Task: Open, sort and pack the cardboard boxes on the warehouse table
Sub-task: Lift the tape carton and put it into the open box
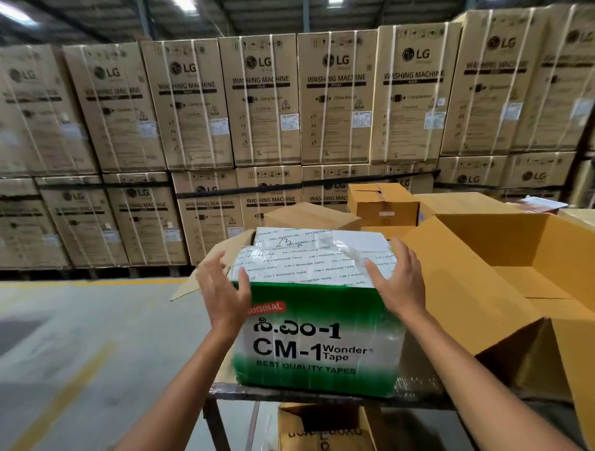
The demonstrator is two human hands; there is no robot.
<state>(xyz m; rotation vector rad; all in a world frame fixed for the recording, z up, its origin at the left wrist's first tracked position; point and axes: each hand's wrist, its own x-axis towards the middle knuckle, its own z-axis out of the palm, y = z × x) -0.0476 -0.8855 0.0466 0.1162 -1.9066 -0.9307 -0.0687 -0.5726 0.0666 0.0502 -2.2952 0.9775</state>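
Location: warehouse. Indicators: strapped washing-machine cartons (260,99) stacked two tiers high, concrete floor (80,338) with yellow line markings, metal roof (96,16) overhead.

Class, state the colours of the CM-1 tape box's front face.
The box front is green and white with black lettering; head view.

Tall LG washing machine cartons (260,103) are standing two tiers high along the back, with white straps running down their fronts. A grey concrete floor (80,322) is stretching out at left, a faded yellow line (64,396) crossing it. A ceiling light (186,4) is glowing overhead.
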